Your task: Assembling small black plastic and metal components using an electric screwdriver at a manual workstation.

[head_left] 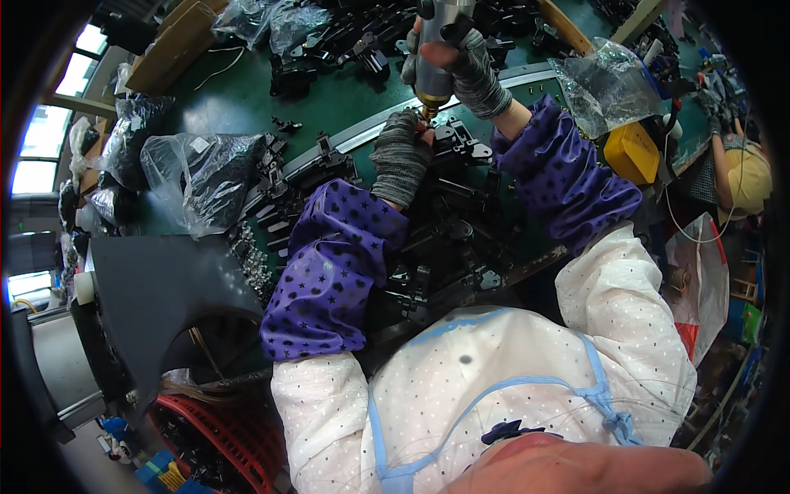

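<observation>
- While our right hand grips from the far side of our work area, we list first the power driver: a stout, silver-grey cylinder, smooth and slightly glossy, with dark fittings toward its top and a narrow, brass-coloured nose below. It stands nearly upright over the counter, nose down, its top running out of view.
- Right fingers: closed around the driver's body, thumb laid across the front; grey knitted glove, fingertips bare.
- Left hand: same grey glove, fingers bent close beside the nose, at the near end of a black bracket. Whether they pinch it or a small piece, we cannot tell.
- Black bracket: dark, angular, with paler metal parts on its far right side; located just under and beside the nose.
- Metal rail: long, pale, lying aslant across the green counter behind our left hand.
- Black parts: many, heaped along the far side; more lie near our forearms.
- Clear bag: filled with dark pieces, to our left; small shiny fittings piled nearer us.
- Yellow container: beside our right purple sleeve.
</observation>
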Demonstrator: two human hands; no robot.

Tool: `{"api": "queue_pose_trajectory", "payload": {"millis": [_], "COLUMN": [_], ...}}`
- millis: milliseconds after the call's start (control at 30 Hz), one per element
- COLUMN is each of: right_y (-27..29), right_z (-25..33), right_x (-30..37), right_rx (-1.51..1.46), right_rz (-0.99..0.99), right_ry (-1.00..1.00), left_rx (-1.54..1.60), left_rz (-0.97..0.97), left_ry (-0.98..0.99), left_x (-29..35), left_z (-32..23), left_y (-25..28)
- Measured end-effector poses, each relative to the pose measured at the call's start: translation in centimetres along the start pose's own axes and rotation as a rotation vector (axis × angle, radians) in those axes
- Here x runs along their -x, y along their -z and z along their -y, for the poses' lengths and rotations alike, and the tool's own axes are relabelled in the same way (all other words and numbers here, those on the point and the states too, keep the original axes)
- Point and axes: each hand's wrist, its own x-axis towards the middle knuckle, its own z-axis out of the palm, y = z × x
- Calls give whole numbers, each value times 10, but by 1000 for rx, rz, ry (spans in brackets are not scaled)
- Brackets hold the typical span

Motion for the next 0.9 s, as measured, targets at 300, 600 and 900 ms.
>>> {"api": "queue_pose_trajectory", "payload": {"millis": [300,600,900], "right_y": [5,9,-5], "right_z": [-15,-24,8], "right_x": [-35,-28,-20], "right_rx": [-118,-25,-243], "right_rz": [378,277,231], "right_ry": [-286,-231,-3], "left_rx": [58,46,77], "left_rz": [-53,-36,132], "left_ry": [-144,-177,-165], "left_x": [1,0,-4], "left_z": [7,12,2], "left_y": [-2,-4,22]}}
